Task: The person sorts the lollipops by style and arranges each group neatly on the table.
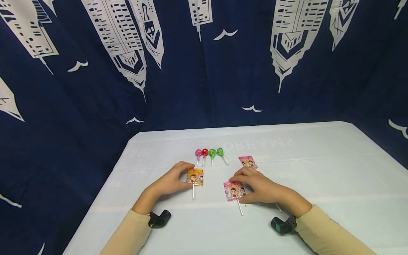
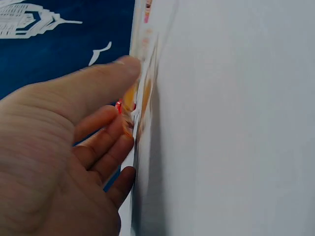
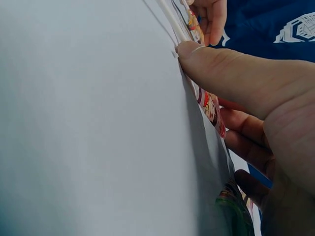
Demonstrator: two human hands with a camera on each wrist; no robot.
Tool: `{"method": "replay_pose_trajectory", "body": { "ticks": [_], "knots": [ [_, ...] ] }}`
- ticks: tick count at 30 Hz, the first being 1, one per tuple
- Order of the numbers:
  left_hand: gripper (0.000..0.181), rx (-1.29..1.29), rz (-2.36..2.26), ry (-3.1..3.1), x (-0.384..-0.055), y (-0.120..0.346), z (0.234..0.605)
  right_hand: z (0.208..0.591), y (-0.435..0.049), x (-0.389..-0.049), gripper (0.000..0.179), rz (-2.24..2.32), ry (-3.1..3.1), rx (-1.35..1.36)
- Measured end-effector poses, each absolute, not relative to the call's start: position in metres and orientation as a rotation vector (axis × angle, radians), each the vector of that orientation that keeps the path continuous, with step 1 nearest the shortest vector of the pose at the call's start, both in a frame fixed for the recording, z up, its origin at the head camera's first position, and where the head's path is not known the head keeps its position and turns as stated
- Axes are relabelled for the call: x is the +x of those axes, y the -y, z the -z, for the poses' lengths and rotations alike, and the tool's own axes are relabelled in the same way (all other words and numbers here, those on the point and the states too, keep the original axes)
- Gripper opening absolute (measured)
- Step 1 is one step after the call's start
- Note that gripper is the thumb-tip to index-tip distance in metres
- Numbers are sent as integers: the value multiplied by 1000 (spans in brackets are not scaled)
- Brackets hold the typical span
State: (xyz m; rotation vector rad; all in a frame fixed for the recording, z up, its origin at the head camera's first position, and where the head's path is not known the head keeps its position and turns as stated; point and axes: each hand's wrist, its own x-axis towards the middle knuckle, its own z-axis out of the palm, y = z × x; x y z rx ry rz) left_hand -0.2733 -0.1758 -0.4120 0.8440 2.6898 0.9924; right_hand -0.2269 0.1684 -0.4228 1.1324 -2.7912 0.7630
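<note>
In the head view my left hand point(image 1: 173, 178) holds a flat lollipop in an orange wrapper point(image 1: 198, 177), thumb at its lower edge and fingers at the upper one. Its white stick points toward me. The left wrist view shows the thumb and fingertips point(image 2: 123, 142) around that wrapper. My right hand point(image 1: 258, 184) grips a flat lollipop in a pink wrapper point(image 1: 231, 191) by its right side, close over the table. In the right wrist view the thumb lies by the white stick point(image 3: 173, 20), the fingers behind the pink wrapper point(image 3: 212, 110).
Beyond the hands lie a pink ball lollipop point(image 1: 198, 152), a red one point(image 1: 205, 152) and two green ones point(image 1: 212, 153) in a row. Another pink-wrapped lollipop point(image 1: 247, 161) lies behind my right hand. A white stick point(image 1: 278, 207) shows beneath the right wrist.
</note>
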Motion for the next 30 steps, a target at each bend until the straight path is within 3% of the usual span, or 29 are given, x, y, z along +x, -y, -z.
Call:
{"method": "replay_pose_trajectory", "body": {
  "ticks": [30],
  "knots": [
    [72, 791, -1082, -2690, -277, 180, 429, 426, -168, -227, 56, -802, 2760, 1121]
  ]
}}
